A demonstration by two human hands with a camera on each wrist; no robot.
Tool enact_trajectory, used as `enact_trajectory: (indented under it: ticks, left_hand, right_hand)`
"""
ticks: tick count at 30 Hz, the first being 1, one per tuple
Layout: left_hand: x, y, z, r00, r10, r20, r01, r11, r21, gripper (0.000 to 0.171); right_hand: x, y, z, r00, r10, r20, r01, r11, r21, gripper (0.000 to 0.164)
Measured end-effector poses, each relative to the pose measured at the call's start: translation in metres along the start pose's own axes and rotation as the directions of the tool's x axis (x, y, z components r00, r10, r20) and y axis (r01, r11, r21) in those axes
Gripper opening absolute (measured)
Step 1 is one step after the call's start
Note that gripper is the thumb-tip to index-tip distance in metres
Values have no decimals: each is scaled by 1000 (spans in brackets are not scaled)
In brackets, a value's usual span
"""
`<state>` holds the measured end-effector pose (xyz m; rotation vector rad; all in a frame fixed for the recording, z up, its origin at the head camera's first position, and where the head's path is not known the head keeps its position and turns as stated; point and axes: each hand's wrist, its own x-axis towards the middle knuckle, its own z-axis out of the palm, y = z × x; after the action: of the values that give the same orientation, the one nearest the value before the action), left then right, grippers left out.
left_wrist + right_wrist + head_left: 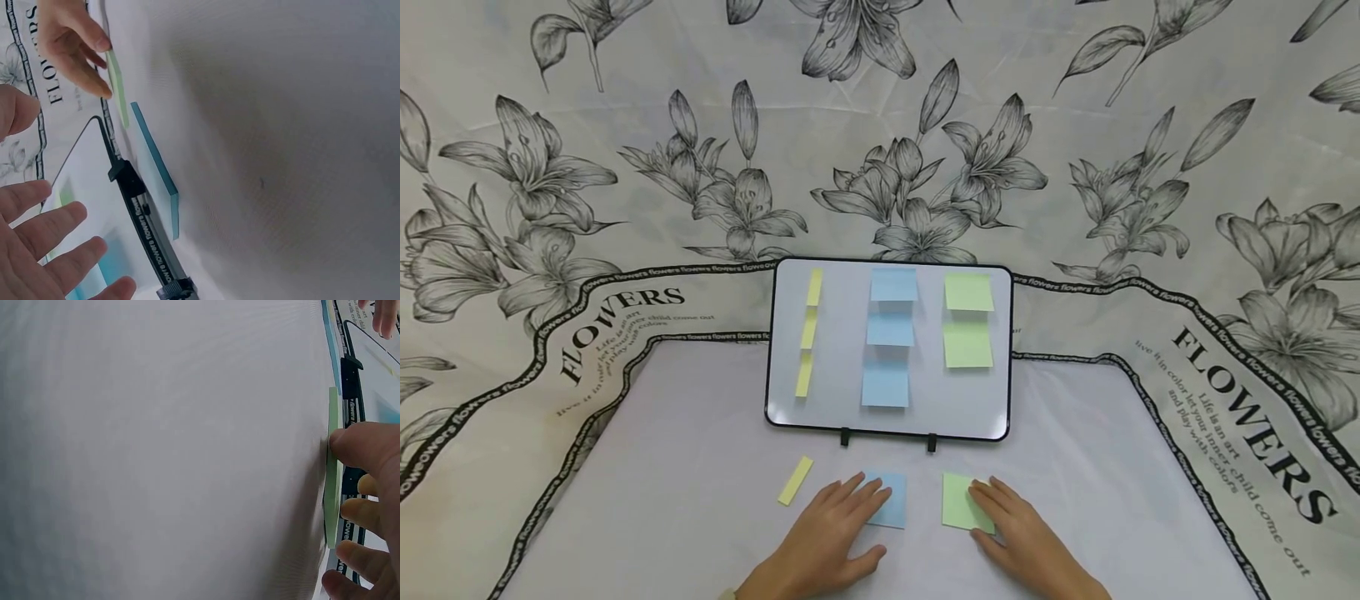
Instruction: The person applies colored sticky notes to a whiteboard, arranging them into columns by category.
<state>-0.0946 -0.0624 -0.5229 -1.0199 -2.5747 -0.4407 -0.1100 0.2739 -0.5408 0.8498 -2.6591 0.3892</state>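
Observation:
My left hand (pixel 835 533), fingers spread and fairly straight, hovers over the left part of a blue sticky note pad (pixel 891 500). In the left wrist view its fingers (pixel 62 269) look raised off the tabletop. My right hand (pixel 1018 533) is at the right side of a green sticky note pad (pixel 958 500). Its fingers extend over that pad, and the thumb (pixel 359 444) touches the near edge. Left of the blue pad lies a narrow yellow sticky note pad (pixel 795 481). The hand hides the blue pad's left portion.
Behind the pads a black-framed whiteboard (pixel 842 421) leans back on small black feet (pixel 932 442). It bears columns of yellow notes (pixel 808 327), blue notes (pixel 885 383) and green notes (pixel 967 345). White cloth (pixel 700 467) covers the table; a flower-printed cloth (pixel 662 208) hangs behind.

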Motion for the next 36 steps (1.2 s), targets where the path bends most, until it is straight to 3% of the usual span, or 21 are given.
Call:
enact_trajectory:
  ticks: [7, 15, 22, 27, 36]
  left_hand:
    - [3, 4, -1, 999, 11, 46, -10, 999, -36, 64]
    - [13, 13, 7, 994, 84, 68, -79, 995, -64, 59]
    - [26, 18, 15, 985, 158, 72, -152, 985, -87, 52]
    - [34, 19, 24, 967, 196, 163, -179, 977, -119, 50]
    - [56, 31, 29, 914, 248, 321, -216, 967, -132, 48]
  right_hand:
    - [-1, -1, 0, 1000, -14, -9, 14, 1000, -2, 54]
    - [1, -3, -3, 999, 21, 28, -21, 1000, -5, 42]
    - [6, 0, 0, 995, -68, -69, 68, 998, -16, 23]
    - [8, -2, 2, 996, -19, -83, 20, 1000, 14, 19]
    - [15, -3, 0, 995, 56, -82, -51, 997, 61, 22]
